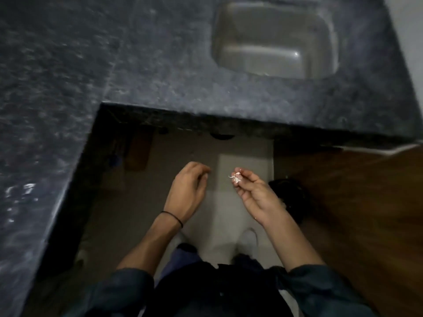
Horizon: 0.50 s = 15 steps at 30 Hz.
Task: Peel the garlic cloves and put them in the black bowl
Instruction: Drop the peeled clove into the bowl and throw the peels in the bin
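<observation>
Both hands hang in front of the body, below the level of the counter's edge and over the floor. The left hand [190,191] has its back to the camera and its fingers loosely curled inward; nothing shows in it, though the fingertips are blurred. A thin black band [174,217] circles its wrist. The right hand [254,193] is turned palm up and pinches a small whitish garlic piece [235,178] between thumb and fingertips, while its other fingers curl in below. Papery flakes stick out from the piece toward the left hand. Whether it is a whole clove or only skin is too small to tell. The two hands are near each other but apart, with the garlic piece in the gap between them.

Dark speckled stone counter [160,72] runs along the left side and across the top, forming an inner corner in front of the person. A steel sink [274,40] is set into the counter at the upper right. Under the counter on the right is a brown wooden cabinet door [366,213]. A dark rounded thing [290,193] sits low beside that door, just behind the right hand; what it is cannot be made out. Pale floor tiles [242,161] lie below the hands, and a light shoe [249,239] shows near the right forearm. Dark sleeves [320,287] cover both upper forearms.
</observation>
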Motion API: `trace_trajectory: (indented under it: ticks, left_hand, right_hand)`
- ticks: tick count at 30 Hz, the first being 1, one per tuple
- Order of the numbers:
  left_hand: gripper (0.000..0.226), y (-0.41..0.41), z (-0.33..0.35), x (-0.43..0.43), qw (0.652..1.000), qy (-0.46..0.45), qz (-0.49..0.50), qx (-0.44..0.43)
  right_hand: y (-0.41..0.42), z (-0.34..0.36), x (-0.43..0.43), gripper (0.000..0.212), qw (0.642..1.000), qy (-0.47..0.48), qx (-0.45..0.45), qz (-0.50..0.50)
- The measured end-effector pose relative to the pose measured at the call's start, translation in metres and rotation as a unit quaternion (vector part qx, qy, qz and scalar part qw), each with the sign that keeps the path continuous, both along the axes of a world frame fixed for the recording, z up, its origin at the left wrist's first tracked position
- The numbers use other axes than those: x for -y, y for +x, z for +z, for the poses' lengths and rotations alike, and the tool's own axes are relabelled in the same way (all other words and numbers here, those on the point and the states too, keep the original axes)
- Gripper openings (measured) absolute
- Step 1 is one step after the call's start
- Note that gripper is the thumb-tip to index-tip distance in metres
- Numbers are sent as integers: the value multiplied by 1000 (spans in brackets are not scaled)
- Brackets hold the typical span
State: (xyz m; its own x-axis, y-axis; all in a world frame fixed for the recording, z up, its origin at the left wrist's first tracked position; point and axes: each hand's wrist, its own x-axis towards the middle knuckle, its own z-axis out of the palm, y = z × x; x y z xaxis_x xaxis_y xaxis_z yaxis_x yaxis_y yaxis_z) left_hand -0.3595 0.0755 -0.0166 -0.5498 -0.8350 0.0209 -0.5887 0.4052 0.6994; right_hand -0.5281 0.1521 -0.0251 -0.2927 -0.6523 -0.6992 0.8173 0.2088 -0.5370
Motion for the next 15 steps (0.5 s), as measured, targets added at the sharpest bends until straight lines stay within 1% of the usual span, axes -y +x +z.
trace_trajectory:
  ticks: [4, 9, 12, 15]
  left_hand:
    - [19, -82, -40, -40, 995, 79, -49, 36]
    - [21, -160, -133, -81, 973, 184, -120, 65]
    - [21, -196, -200, -95, 963, 213, -138, 94]
    - [22, -226, -270, -102, 951, 227, -164, 130]
  right_hand:
    - [-79, -47, -69, 24, 998, 40, -5, -37]
    - [-160, -144, -149, 26, 989, 108, -35, -92]
    - [-195, -218, -182, 24, 984, 141, -58, -88]
    - [-220, -293, -199, 23, 980, 170, -62, -85]
